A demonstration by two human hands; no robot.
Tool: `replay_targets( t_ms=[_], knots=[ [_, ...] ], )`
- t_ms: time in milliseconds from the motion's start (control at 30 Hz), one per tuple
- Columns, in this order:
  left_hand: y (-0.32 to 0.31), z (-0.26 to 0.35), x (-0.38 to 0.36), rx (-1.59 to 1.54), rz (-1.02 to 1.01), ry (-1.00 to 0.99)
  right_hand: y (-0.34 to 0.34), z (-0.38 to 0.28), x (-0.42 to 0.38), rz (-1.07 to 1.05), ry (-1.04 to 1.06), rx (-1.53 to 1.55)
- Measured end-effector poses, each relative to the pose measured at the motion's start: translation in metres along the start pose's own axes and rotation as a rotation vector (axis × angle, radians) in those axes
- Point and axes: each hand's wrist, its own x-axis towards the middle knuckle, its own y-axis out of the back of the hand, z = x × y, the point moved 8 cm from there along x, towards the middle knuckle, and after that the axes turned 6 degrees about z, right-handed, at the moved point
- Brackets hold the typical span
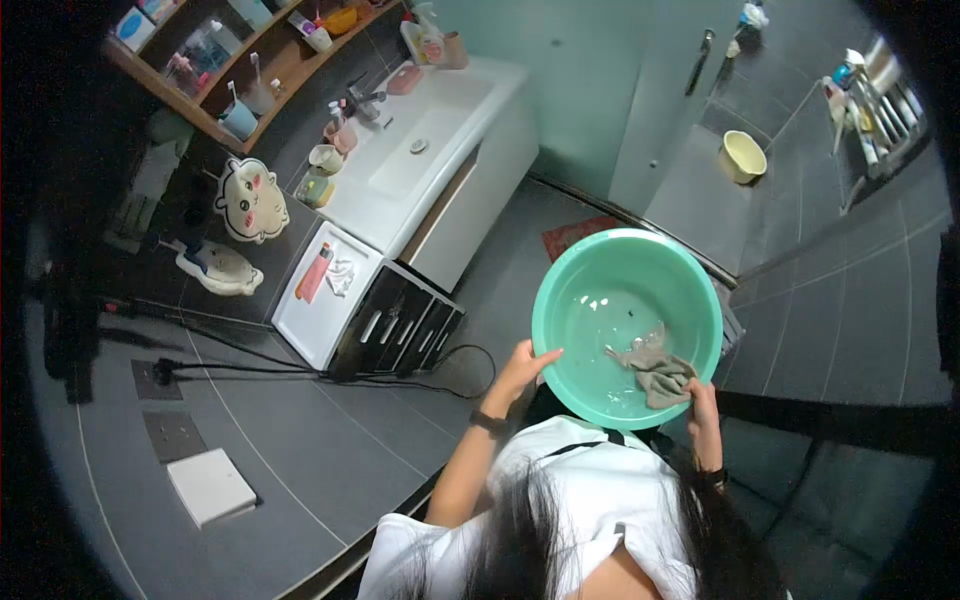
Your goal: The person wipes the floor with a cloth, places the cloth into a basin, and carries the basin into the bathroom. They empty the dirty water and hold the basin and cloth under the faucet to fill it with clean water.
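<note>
A round mint-green plastic basin is held in front of my body, tilted so its inside faces me. My left hand grips its near-left rim, the thumb lying over the edge. At the lower right rim, my right hand is closed on the basin, its fingertips touching a grey cloth. The cloth lies bunched on the basin's inner side. Just above it rests a crumpled piece of clear plastic. The fingers under the rim are hidden on both sides.
A white washbasin counter stands ahead left, beside a small drawer cabinet. Black cables run from the wall socket. A glass door opens onto a shower area with a yellow basin. A red mat lies on the floor.
</note>
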Motion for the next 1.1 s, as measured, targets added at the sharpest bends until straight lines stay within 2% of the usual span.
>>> replay_targets(
  t_ms=[33,133,267,400,433,567,700,800,833,867,1100],
  knots=[
    [0.006,0.007,0.015,-0.098,0.058,-0.034,-0.012,-0.010,0.018,-0.034,0.026,-0.030],
    [0.023,0.033,0.055,-0.049,0.155,-0.087,-0.055,-0.054,0.060,-0.078,-0.001,-0.093],
    [0.040,0.062,0.105,-0.175,0.360,-0.166,-0.125,-0.117,0.133,-0.234,0.066,-0.186],
    [0.040,0.116,0.147,-0.208,0.505,-0.245,-0.190,-0.191,0.202,-0.369,0.126,-0.393],
    [0.041,0.127,0.155,-0.226,0.544,-0.254,-0.199,-0.200,0.232,-0.393,0.202,-0.477],
    [0.047,0.171,0.183,-0.266,0.680,-0.301,-0.263,-0.248,0.284,-0.494,0.174,-0.510],
    [0.046,0.212,0.205,-0.281,0.768,-0.352,-0.307,-0.270,0.343,-0.533,0.158,-0.518],
    [0.062,0.231,0.223,-0.305,0.854,-0.354,-0.363,-0.286,0.359,-0.678,0.086,-0.537],
    [0.068,0.235,0.228,-0.312,0.868,-0.352,-0.379,-0.296,0.355,-0.636,0.069,-0.572],
    [0.025,0.240,0.257,-0.313,0.865,-0.351,-0.352,-0.323,0.389,-0.651,0.101,-0.556],
    [0.093,0.247,0.299,-0.376,0.930,-0.295,-0.463,-0.333,0.410,-0.752,0.238,-0.561]
  ],
)
